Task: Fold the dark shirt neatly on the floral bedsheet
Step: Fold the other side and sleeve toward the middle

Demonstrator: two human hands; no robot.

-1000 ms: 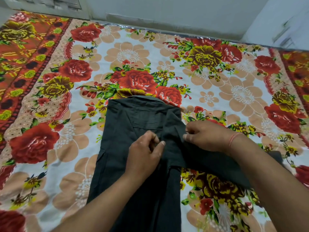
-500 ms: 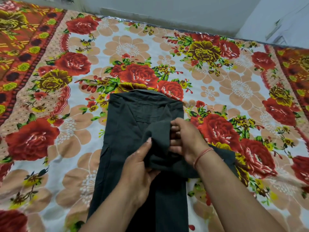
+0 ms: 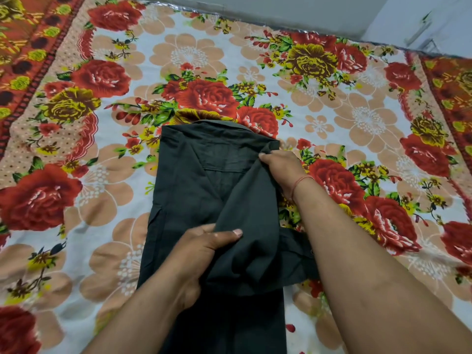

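Note:
The dark shirt (image 3: 194,190) lies lengthwise on the floral bedsheet (image 3: 107,139), collar end away from me, both sides folded in to a narrow strip. Its right sleeve is folded down over the body. My right hand (image 3: 279,166) pinches the cloth at the shirt's upper right shoulder corner. My left hand (image 3: 201,254) grips the folded sleeve near the middle of the shirt, thumb on top. The sleeve's cuff end sticks out to the right under my right forearm.
The bedsheet, with red and yellow roses on white, spreads wide on both sides of the shirt. Its orange border (image 3: 23,60) runs along the left and right. A grey wall base (image 3: 281,14) edges the far side.
The right sleeve has been swung from pointing out to the right to lying down along the shirt's body. My right hand moved up to the shoulder corner, my left hand down along the sleeve.

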